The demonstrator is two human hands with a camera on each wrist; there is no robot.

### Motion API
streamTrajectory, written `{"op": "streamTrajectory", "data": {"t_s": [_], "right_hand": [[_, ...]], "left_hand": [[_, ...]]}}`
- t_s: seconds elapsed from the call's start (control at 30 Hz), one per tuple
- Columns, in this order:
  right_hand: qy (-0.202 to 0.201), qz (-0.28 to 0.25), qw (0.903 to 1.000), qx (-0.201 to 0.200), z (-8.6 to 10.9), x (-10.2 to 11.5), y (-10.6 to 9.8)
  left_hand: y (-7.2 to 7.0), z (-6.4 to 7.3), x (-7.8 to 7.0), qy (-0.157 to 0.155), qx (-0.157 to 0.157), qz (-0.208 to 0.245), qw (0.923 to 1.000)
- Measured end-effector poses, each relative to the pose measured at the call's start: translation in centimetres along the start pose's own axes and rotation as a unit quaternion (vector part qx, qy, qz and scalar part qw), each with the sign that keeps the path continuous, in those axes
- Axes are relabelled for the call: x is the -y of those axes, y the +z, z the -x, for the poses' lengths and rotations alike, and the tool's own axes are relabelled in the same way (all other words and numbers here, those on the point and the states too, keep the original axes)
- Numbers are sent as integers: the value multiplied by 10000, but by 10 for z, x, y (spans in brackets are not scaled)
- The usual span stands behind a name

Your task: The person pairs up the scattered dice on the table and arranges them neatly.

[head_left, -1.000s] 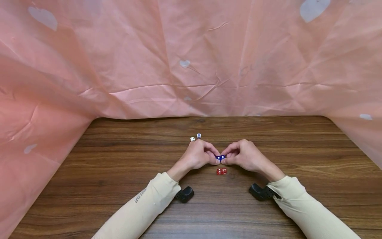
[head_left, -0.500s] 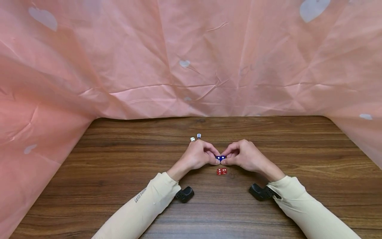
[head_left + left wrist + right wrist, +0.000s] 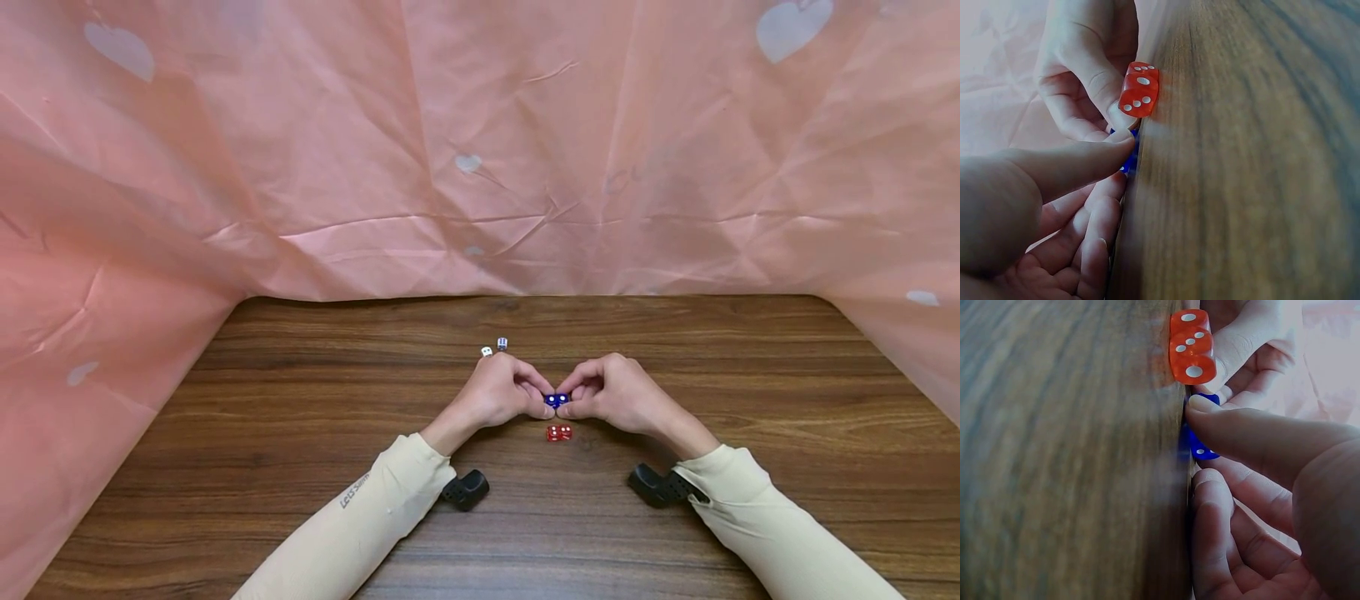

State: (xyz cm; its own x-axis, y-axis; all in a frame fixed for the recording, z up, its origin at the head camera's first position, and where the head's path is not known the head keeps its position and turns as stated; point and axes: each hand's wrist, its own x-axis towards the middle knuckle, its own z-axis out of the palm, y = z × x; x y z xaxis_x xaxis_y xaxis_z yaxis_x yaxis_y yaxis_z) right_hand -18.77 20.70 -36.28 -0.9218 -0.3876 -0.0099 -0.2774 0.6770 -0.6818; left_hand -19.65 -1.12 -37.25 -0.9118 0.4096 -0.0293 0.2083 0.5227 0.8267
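Note:
Two blue dice [image 3: 557,400] sit side by side on the wooden table, between the fingertips of both hands. My left hand [image 3: 497,390] pinches the left blue die between thumb and fingers. From the other side, my right hand [image 3: 624,395] pinches the right one. Thumbs cover much of the blue in both wrist views, where a blue die [image 3: 1204,445] shows only in part. Just nearer to me, two red dice [image 3: 558,432] lie against each other with white pips. Neither hand grips them.
Beyond the left hand are a white die [image 3: 486,352] and a second white die with blue pips [image 3: 502,342]. A pink curtain [image 3: 480,225] hangs behind the wooden table [image 3: 337,350] and at its sides. A black wrist mount [image 3: 467,490] sticks out from the left sleeve.
The head view has shifted slightly, so everything appears a few pixels lower. Both hands stay at the blue dice, and the red and white dice keep their places.

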Motion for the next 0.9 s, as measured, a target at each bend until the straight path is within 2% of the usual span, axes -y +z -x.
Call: {"op": "streamTrajectory", "data": {"t_s": [0.37,0.7,0.9], "right_hand": [[-33,-139,9998,112,-1,-2,-1],[-138,-428,9981,413,-4,-7,-9],[-172,-506,9981,292,-11,-8,-12]], "left_hand": [[1,-1,2,29,-7,37,10000],[0,1,2,49,7,-51,10000],[2,0,2,47,-6,-62,10000]]}}
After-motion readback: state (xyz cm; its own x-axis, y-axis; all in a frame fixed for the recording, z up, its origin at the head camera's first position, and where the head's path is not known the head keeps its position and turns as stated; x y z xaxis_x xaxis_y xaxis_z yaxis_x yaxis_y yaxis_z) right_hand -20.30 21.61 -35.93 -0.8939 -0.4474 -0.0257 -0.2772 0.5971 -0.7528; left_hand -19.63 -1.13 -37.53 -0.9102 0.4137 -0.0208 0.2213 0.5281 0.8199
